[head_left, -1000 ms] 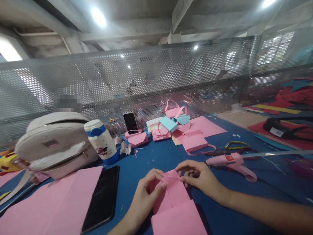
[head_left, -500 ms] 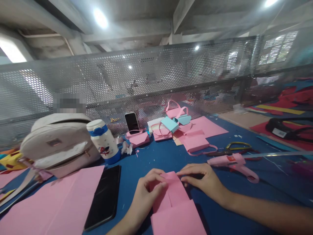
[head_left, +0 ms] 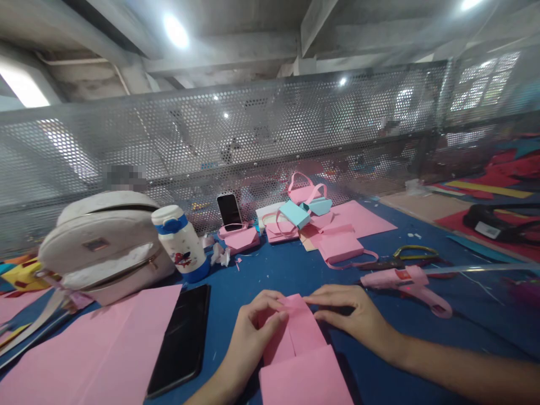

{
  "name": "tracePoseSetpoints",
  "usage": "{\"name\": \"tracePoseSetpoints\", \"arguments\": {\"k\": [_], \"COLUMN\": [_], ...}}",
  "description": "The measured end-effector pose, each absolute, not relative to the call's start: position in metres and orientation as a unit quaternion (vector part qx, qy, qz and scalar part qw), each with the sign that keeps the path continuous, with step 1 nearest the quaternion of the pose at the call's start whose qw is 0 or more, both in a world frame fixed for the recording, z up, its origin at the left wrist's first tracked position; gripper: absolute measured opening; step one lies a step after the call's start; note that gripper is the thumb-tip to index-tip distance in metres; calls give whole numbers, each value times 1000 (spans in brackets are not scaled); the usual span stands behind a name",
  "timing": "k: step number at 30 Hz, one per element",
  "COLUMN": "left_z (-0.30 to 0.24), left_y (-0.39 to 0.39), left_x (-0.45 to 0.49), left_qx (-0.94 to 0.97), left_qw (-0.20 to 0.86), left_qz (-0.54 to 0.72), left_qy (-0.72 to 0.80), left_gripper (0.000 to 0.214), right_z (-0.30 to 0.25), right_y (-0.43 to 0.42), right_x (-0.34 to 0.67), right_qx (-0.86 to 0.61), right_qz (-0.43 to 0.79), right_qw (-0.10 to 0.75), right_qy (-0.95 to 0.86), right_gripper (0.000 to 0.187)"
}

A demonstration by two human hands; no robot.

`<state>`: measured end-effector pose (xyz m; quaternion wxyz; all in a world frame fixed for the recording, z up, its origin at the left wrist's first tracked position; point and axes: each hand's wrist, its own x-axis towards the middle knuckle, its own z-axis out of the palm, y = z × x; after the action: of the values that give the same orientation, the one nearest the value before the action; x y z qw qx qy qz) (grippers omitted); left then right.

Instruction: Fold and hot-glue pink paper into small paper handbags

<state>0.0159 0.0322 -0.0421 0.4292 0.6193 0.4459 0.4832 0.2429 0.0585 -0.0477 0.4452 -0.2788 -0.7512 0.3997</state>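
A folded piece of pink paper [head_left: 301,332] lies on the blue table in front of me, with a wider pink section toward the bottom edge of the view. My left hand [head_left: 257,326] grips its left side, thumb on top and fingers curled over the upper edge. At the upper right edge, my right hand [head_left: 354,312] holds the paper with its fingertips, the thumb bent in below the forefinger. A pink glue gun [head_left: 400,278], with a clear glue stick in its back, lies just right of my right hand.
Finished-looking small pink paper bags [head_left: 340,244] and blue ones [head_left: 295,214] stand along the perforated metal screen [head_left: 189,140]. On the left are a black tablet [head_left: 181,340], a pink sheet [head_left: 97,343], a bottle [head_left: 181,247] and a white backpack [head_left: 105,247]. Scissors [head_left: 415,252] lie behind the glue gun.
My right hand's fingers have shifted slightly along the paper's upper right edge. My left hand stays on the left side. The whole view has moved a little.
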Motion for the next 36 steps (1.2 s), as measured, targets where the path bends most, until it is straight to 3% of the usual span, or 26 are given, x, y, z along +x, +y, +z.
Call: {"name": "tracePoseSetpoints", "arguments": {"k": [21,36], "left_z": [-38,-36], "left_y": [28,26], "left_x": [15,20], "left_qx": [636,659], "left_qw": [415,393], "left_qz": [455,464], "left_qy": [466,443], "left_gripper": [23,16], "right_z": [-48,-43], "right_y": [57,52], "right_x": [244,242], "right_qx": [-279,-265], "right_qz": [360,312], "right_qw": [393,393], "right_qy": [-799,-824], "right_gripper": [31,19]}}
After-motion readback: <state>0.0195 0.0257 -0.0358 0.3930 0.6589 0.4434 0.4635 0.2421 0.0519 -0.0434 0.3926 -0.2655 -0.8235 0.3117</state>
